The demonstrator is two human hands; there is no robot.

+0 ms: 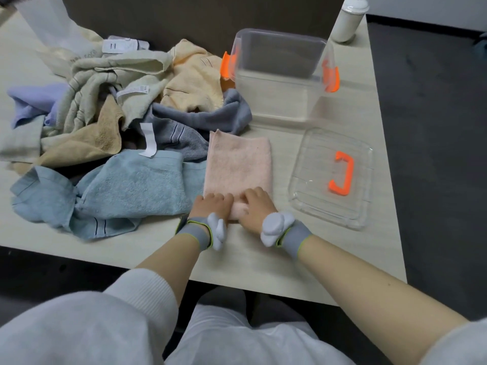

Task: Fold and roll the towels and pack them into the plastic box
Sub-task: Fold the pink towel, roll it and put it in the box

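Both hands curl on pink towel [238, 164] | pale wood table [342, 119] | dark floor [432, 127]

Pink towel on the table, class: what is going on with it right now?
A person has the pink towel folded into a narrow strip and is starting to roll it from the near end, the left hand and right hand both curled over the roll. The plastic box stands with no towels in it, its lid lying beside. A pile of unfolded towels waits to the left.
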